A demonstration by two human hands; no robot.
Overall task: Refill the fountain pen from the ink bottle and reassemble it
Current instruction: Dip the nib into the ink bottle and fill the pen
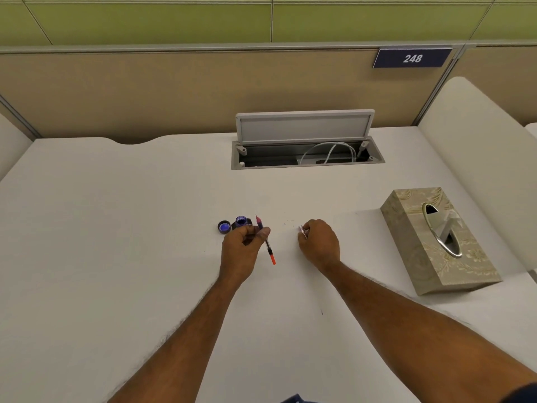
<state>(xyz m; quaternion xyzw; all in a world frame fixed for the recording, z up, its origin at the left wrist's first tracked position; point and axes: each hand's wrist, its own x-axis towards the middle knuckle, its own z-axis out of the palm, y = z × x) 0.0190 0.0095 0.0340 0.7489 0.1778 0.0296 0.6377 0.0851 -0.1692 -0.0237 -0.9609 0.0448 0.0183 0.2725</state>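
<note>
Nearest the lens, left forearm [180, 344] and right forearm [421, 324], bare, reaching up from the bottom edge across white desk [116, 242]. Sliver of dark sleeve [520, 394] at the lower right corner.

Left hand [242, 242] curled, thumb and fingers pinching slim pen section [268, 250] near its far half. Reddish tip pointing away toward the partition, black shaft running back toward the camera, bright orange end nearest. Held at a tilt; touching the desk or not, cannot tell.

Just behind the left hand, ink bottle [241, 221], small, dark and uncapped, blue-violet ink showing in its mouth. Knuckles overlapping its near side, contact impossible to judge. Bottle cap [223, 227] lying just left of the bottle, upturned, inside stained blue.

Right hand [318, 242] apart from the pen section, off to its right, fingers curled in, pinching silvery piece [301, 230] at the fingertips. Too small to say which pen part. Faint specks on the desk between the two hands.

Farther right, patterned beige tissue box [453, 266] lying flat, oval metal-rimmed slot on top, pale tissue [444, 225] poking out of it.

At the back of the desk, cable hatch [308, 165] sunk into the surface, grey lid [303, 126] raised behind it. Inside, white cable [328, 148] looped over dark fittings. Beyond, tan partition [174, 91] bearing dark plate [412, 58] marked 248.
</note>
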